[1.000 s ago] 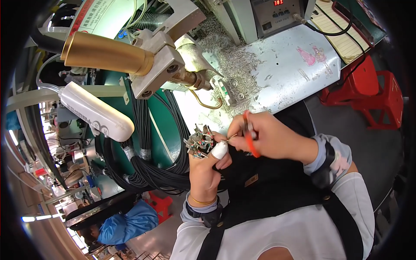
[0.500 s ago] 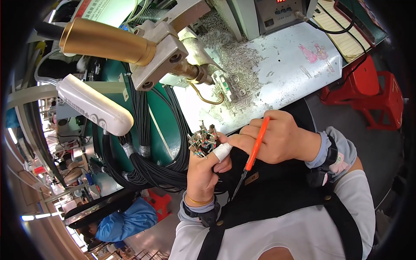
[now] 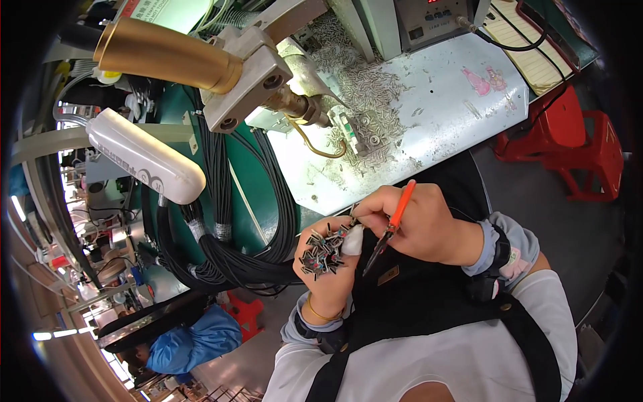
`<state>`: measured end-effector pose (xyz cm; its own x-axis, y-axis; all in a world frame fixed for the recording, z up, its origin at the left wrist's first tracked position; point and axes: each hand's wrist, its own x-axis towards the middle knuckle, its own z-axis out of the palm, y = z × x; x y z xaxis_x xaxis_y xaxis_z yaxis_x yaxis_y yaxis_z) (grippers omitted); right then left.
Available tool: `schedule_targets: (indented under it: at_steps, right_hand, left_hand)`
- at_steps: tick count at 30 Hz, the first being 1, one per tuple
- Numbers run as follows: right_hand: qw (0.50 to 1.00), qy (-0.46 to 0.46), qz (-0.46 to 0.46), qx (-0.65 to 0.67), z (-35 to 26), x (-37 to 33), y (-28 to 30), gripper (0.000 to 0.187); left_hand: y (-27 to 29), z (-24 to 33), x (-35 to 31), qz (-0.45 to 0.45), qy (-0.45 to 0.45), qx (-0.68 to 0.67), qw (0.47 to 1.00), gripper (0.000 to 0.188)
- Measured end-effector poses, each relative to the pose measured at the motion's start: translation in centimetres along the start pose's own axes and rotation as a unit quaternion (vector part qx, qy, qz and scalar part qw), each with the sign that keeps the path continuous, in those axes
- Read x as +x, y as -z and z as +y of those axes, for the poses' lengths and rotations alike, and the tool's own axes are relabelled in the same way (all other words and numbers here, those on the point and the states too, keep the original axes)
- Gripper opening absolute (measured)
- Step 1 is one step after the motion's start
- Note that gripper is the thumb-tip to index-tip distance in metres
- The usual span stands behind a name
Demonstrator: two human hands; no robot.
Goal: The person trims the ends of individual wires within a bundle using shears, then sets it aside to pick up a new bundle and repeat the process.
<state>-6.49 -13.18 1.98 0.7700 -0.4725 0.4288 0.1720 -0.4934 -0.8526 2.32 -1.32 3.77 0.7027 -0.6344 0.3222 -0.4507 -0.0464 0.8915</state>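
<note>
My left hand (image 3: 328,281) is closed round a bundle of black cables, whose ends carry many small metal connectors (image 3: 323,252) with bits of coloured wire. White tape (image 3: 352,240) wraps its thumb. Close beside it, my right hand (image 3: 422,224) holds pliers or cutters with orange handles (image 3: 404,203); their dark jaws (image 3: 376,258) point down toward my apron. The right thumb and forefinger pinch one connector end (image 3: 353,216) at the edge of the bundle. Beyond both hands, a soldering machine with a brass-coloured barrel (image 3: 167,57) stands over the metal plate.
Small metal offcuts (image 3: 368,94) cover part of the pale metal plate (image 3: 462,100). A white cylindrical tube (image 3: 146,157) hangs at the left above thick coils of black cable (image 3: 234,264). Red stools (image 3: 589,154) stand right; a person in blue (image 3: 194,338) sits lower left.
My left hand has turned, so the connector ends face up more and sit lower. My right hand's fingers have moved onto one connector, and the orange tool has tilted, with its jaws showing more.
</note>
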Motion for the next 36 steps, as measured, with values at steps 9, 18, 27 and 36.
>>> schedule_targets:
  at_steps: [9, 18, 27, 36]
  right_hand:
    - [0.999, 0.038, 0.025, -0.017, 0.3, 0.0, -0.3, 0.028]
    - [0.939, 0.218, 0.117, -0.238, 0.8, 0.0, -0.4, 0.026]
    - [0.985, 0.128, 0.055, -0.100, 0.4, 0.3, -0.3, 0.013]
    - [0.999, 0.032, 0.022, 0.002, 0.1, 0.1, -0.4, 0.021]
  left_hand:
    - [0.6, 0.9, 0.0, 0.002, 0.164, -0.069, 0.984, 0.017]
    - [1.4, 1.5, 0.7, -0.036, 0.351, -0.280, 0.893, 0.014]
    - [1.0, 0.6, -0.2, 0.007, 0.229, -0.145, 0.962, 0.022]
    - [0.8, 0.7, -0.3, -0.007, 0.173, -0.071, 0.982, 0.019]
